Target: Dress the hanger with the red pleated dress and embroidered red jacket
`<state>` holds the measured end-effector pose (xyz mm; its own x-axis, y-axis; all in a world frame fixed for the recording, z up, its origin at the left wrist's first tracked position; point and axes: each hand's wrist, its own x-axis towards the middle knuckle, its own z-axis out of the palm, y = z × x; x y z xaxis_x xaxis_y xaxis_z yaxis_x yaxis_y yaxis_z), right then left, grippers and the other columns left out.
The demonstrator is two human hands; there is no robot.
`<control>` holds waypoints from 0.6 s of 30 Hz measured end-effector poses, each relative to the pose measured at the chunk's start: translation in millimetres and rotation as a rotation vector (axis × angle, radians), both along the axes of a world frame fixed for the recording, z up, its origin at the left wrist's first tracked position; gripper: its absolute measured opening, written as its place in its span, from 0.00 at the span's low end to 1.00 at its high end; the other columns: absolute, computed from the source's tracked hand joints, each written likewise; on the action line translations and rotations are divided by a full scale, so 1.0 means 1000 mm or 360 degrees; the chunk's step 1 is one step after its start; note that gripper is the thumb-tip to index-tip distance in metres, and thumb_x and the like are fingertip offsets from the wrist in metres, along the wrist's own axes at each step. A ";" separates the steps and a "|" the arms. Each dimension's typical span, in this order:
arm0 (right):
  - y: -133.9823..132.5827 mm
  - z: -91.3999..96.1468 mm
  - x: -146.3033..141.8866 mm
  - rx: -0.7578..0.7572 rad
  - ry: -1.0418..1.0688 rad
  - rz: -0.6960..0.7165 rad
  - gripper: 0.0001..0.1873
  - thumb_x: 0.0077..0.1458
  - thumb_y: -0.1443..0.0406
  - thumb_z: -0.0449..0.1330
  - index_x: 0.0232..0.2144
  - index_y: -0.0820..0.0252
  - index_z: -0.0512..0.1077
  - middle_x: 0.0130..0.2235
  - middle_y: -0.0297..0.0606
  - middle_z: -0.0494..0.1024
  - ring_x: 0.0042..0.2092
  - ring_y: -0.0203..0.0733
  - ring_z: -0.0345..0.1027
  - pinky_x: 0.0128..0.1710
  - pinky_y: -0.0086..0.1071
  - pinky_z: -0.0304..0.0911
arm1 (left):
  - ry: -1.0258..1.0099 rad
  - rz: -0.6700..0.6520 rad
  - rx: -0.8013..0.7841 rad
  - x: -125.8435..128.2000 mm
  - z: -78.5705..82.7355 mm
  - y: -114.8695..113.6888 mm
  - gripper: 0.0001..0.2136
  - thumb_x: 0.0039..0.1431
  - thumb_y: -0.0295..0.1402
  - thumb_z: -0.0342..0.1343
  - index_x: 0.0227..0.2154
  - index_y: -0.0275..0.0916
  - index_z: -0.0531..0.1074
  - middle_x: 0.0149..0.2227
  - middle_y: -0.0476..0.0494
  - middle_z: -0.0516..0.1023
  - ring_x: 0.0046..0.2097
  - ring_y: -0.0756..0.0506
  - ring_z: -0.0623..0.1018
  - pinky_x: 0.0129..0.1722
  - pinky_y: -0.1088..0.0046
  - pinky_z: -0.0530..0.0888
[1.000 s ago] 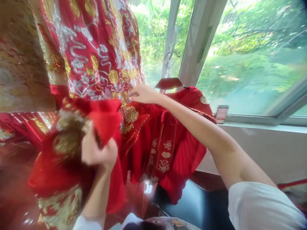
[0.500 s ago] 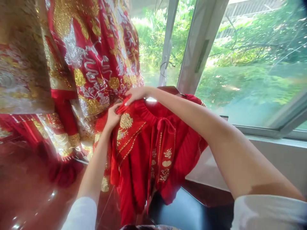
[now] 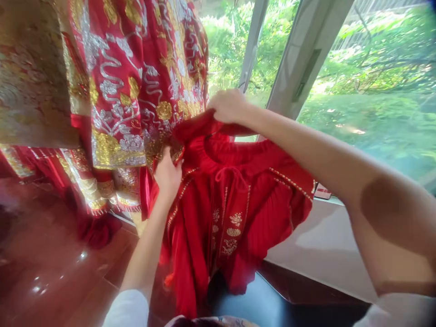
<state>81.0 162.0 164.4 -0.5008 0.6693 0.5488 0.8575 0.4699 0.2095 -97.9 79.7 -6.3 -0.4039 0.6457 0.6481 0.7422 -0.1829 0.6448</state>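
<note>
A red gathered garment (image 3: 235, 200) with a tied neckline, gold trim and gold embroidery hangs spread out in front of me. My left hand (image 3: 168, 175) is closed on its left shoulder edge, thumb up. Higher up, my right hand (image 3: 228, 106) grips what looks like a dark red clothes hanger (image 3: 195, 126). One hanger arm slants down to the left above the garment's neck opening, and part of it stays behind my hand. At the right shoulder the cloth droops under my right forearm.
Heavily embroidered red, gold and silver garments (image 3: 119, 86) hang close on the left. Tall windows (image 3: 368, 104) are at the right, with a small dark object (image 3: 322, 191) on the sill. Below lie a black glossy surface (image 3: 252, 295) and a reddish tiled floor (image 3: 68, 272).
My right hand has let go of the left shoulder cloth and moved up and right to the hanger, which is now raised and tilted. My left hand has shifted slightly right, still on the shoulder.
</note>
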 end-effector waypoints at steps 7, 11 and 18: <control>-0.015 -0.020 0.018 -0.0064 -0.0078 -0.0010 0.09 0.50 0.66 0.59 0.33 0.63 0.75 0.38 0.46 0.77 0.46 0.55 0.67 0.42 0.43 0.59 | -0.0081 -0.0303 0.0164 0.077 -0.009 -0.002 0.21 0.64 0.35 0.47 0.60 0.41 0.59 0.50 0.34 0.77 0.46 0.34 0.80 0.49 0.56 0.72; -0.010 -0.025 0.010 -0.0025 -0.0057 -0.0093 0.14 0.48 0.64 0.59 0.36 0.66 0.76 0.39 0.51 0.77 0.42 0.55 0.68 0.39 0.44 0.60 | -0.0051 -0.0569 -0.0030 0.109 -0.051 0.002 0.23 0.65 0.34 0.44 0.62 0.40 0.53 0.56 0.33 0.72 0.51 0.37 0.78 0.51 0.61 0.72; -0.002 -0.025 0.004 0.0023 -0.0018 -0.0076 0.17 0.47 0.60 0.62 0.37 0.67 0.76 0.36 0.51 0.77 0.42 0.57 0.69 0.38 0.45 0.63 | 0.0303 -0.0297 -0.0214 0.070 -0.020 -0.026 0.21 0.62 0.48 0.47 0.45 0.37 0.72 0.40 0.31 0.77 0.46 0.31 0.77 0.45 0.53 0.73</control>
<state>84.7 160.0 139.7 -0.4747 0.6848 0.5530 0.8765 0.4253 0.2258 -27.6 53.4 -26.1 -0.1493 0.7825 0.6045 0.8137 -0.2502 0.5247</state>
